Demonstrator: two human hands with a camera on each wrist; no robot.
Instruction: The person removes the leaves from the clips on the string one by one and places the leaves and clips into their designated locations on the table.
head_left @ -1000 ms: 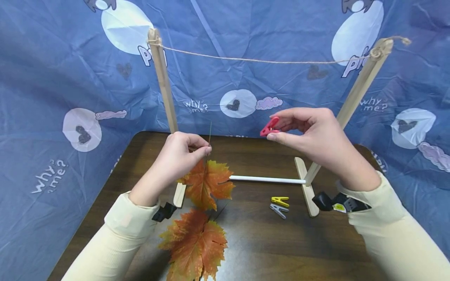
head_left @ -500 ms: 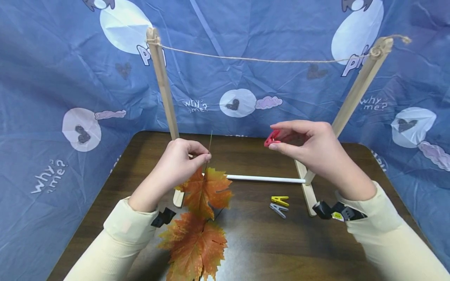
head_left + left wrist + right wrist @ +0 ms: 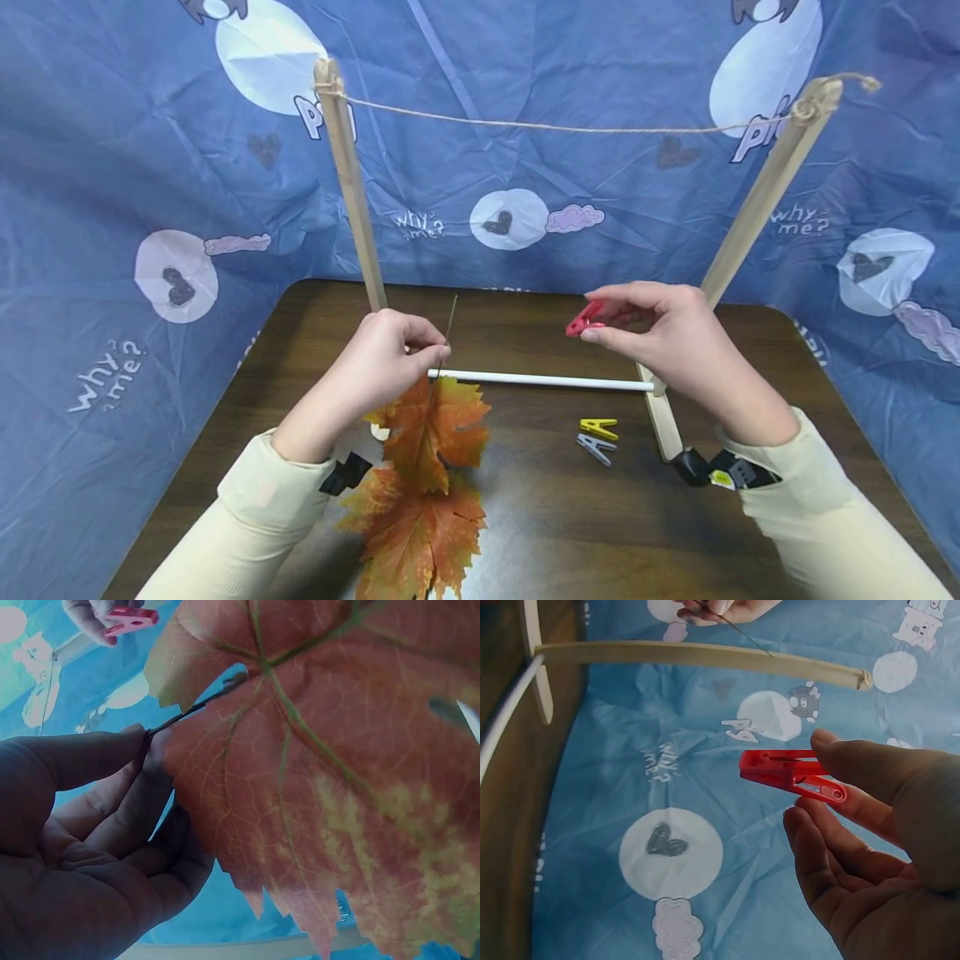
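My left hand point(image 3: 393, 354) pinches the thin stem of an orange maple leaf point(image 3: 438, 429) between thumb and fingertips. The leaf hangs below the hand; its veined surface fills much of the left wrist view point(image 3: 300, 772). My right hand point(image 3: 663, 333) holds a red clothespin point(image 3: 784, 771) by its handle ends between thumb and fingers, level with the left hand and to its right. A second maple leaf point(image 3: 420, 533) lies on the table in front, partly overlapped by the held one. A yellow clothespin point(image 3: 598, 428) and a grey clothespin point(image 3: 596, 448) lie together below the right hand.
A twine line point(image 3: 525, 126) runs between the tops of a left wooden post point(image 3: 348, 183) and a right wooden post point(image 3: 772, 196). A white rod point(image 3: 540, 380) joins the posts low down on the brown table point(image 3: 600, 533). Blue printed cloth point(image 3: 420, 50) surrounds the table.
Both hands have come down, away from the twine. The held leaf has dropped with the left hand and now overlaps the leaf on the table more. Both grips stay the same.
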